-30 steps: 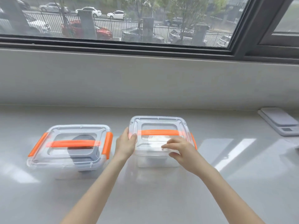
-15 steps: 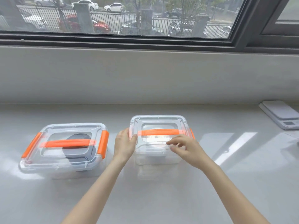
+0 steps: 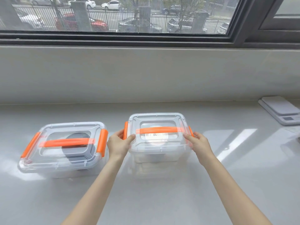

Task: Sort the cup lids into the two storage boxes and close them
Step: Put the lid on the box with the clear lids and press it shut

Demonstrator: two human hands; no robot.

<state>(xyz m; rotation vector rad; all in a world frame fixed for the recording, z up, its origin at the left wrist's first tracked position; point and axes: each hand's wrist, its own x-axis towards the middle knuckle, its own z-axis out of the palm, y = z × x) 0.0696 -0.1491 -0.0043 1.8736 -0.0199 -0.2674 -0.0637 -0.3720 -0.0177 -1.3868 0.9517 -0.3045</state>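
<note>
Pale countertop (image 3: pixel 162 200) under the window is carrying both clear storage boxes, and you are now gripping the right box (image 3: pixel 159 146) from both ends. Your right hand (image 3: pixel 198 144) has left the lid's front edge for the far-side orange latch (image 3: pixel 190 130); your left hand (image 3: pixel 119 143) is curling on the near-side latch (image 3: pixel 125 129), toward the left box (image 3: pixel 63 148). White lids are sitting inside it, dark lids in its neighbour. Latching looks imminent.

Two lidded boxes sit side by side on a counter (image 3: pixel 162 200) below a window (image 3: pixel 113 15): left box (image 3: pixel 63 150), right box (image 3: pixel 158 138) between two hands; a scale (image 3: pixel 282 111) far right.
</note>
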